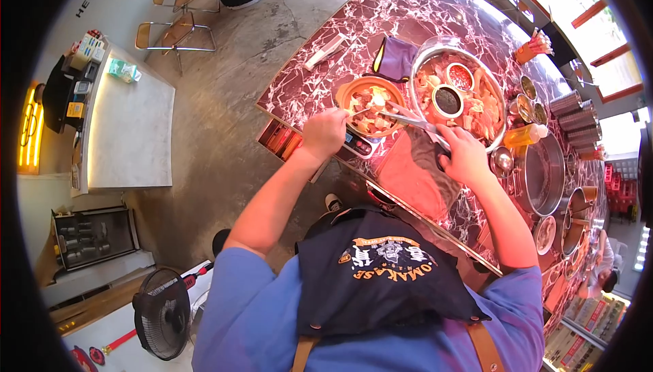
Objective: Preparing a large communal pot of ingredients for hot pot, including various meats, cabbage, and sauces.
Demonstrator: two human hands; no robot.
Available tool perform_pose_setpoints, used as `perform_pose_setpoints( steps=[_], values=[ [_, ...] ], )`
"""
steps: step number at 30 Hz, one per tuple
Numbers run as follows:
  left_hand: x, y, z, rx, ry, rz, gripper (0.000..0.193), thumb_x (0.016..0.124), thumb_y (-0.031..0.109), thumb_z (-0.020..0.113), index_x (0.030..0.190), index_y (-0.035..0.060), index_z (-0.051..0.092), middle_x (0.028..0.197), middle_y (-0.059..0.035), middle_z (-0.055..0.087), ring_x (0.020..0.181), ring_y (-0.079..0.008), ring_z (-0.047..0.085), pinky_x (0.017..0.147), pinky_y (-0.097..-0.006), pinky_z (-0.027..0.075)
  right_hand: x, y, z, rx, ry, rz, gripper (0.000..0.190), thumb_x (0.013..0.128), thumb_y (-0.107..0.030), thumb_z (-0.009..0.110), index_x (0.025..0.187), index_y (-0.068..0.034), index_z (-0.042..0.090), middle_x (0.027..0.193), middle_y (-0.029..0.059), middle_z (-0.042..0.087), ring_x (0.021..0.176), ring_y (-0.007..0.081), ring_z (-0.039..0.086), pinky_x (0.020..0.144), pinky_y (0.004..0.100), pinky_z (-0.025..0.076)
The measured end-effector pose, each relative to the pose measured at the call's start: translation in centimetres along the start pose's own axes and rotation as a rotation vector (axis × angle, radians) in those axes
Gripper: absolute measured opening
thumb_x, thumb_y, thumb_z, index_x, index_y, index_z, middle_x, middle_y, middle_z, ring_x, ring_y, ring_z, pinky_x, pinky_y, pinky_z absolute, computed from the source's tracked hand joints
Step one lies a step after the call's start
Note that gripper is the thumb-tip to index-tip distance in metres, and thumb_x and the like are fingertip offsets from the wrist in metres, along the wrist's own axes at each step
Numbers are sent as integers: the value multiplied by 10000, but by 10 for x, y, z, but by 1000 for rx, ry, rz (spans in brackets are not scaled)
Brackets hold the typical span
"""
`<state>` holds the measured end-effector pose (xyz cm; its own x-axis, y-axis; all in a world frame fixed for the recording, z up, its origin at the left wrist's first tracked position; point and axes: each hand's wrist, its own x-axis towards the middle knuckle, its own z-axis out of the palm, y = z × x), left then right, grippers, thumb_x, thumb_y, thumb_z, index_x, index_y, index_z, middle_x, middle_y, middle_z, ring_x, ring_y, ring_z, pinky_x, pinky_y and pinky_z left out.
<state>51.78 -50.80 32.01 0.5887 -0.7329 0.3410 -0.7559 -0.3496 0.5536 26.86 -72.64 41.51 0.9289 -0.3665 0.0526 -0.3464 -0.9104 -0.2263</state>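
Observation:
A clay bowl (343,92) holding pieces of food sits on a small digital scale (363,146) near the edge of the marble-patterned table. My left hand (325,133) is at the bowl's near left rim, its fingers closed around something thin that reaches over the food. Metal tongs (419,123) are gripped in my right hand (463,156), with their tips over the bowl's contents. Just right of the bowl stands a large round metal basin (502,134) of raw meat. Within it rest a cup of chopped red pieces (460,76) and a cup of dark sauce (448,101).
A purple cloth (397,58) lies behind the bowl, and a reddish cloth (413,173) near the table's front edge. An oil bottle (525,135), a large metal pot (544,173) and stacked metal cups (576,116) stand to the right. Farther right is another person (602,265).

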Motion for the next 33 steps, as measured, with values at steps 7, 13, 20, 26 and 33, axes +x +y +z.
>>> perform_pose_setpoints(
  steps=[7, 13, 20, 26, 33],
  values=[
    [43, 26, -62, 396, -392, 140, 190, 878, 171, 585, 1022, 141, 706, 913, -95, 689, 848, -344, 662, 705, -463, 523, 36, 21, 69, -18, 24, -70, 476, 781, -179, 668, 1245, -116, 581, 989, 175, 626, 936, 351, 637, 792, 458, 523],
    [29, 3, -71, 90, -261, -155, 214, 928, 194, 605, 1069, 96, 732, 951, -121, 724, 810, -248, 692, 730, -359, 533, -33, 55, 42, 519, -113, 308, 588, 739, -219, 697, 1305, -129, 566, 1078, 157, 669, 973, 271, 668, 843, 387, 532],
    [-40, 3, -22, -602, -15, -688, 228, 959, 81, 622, 1145, -40, 674, 998, -47, 695, 892, -100, 628, 826, -250, 506, -97, 185, 53, 641, 67, 606, 515, 792, -162, 663, 1293, -87, 570, 996, 97, 683, 875, 178, 659, 783, 337, 531],
    [-26, 34, 9, -335, -61, -638, 233, 932, 128, 639, 1090, -30, 707, 913, -66, 724, 828, -101, 643, 776, -264, 512, -60, 150, 13, 483, 3, 336, 587, 751, -116, 693, 1323, -121, 561, 1100, 127, 660, 958, 297, 662, 842, 398, 533],
    [3, 63, -7, -158, -152, -589, 274, 923, 209, 615, 1064, -5, 713, 817, -107, 723, 731, -148, 666, 714, -304, 511, 15, 76, 72, 223, 106, -224, 528, 789, -88, 641, 1311, -132, 574, 934, 108, 579, 919, 294, 607, 762, 415, 508]
  ],
)
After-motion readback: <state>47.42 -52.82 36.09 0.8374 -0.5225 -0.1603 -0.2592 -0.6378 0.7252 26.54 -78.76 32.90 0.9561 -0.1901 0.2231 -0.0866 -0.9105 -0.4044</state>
